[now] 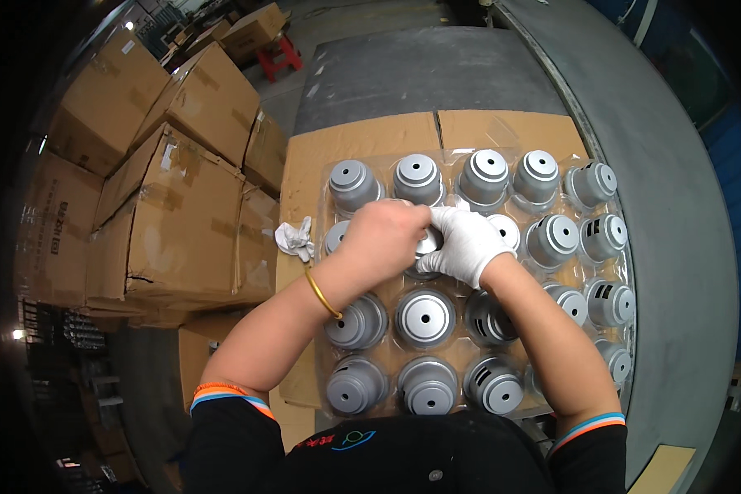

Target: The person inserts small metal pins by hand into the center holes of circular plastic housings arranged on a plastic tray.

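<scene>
Your black shirt (pixel 387 461) fronts left hand (pixel 384 237) and gloved right hand (pixel 469 244), curled at a stepped silver housing (pixel 429 240), exact pinch hidden; grasp its probably stiff, slick sidewall.

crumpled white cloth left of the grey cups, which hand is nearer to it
Left: the bare left hand is right of the crumpled white cloth, over the grey cups; the gloved right hand is farther right.

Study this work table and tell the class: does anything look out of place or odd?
Yes. A crumpled white cloth, perhaps a glove, lies left of the plastic tray, looking stray beside the neat rows of grey cups. Also, the right hand is gloved while the left hand is bare, an odd mismatch.
</scene>
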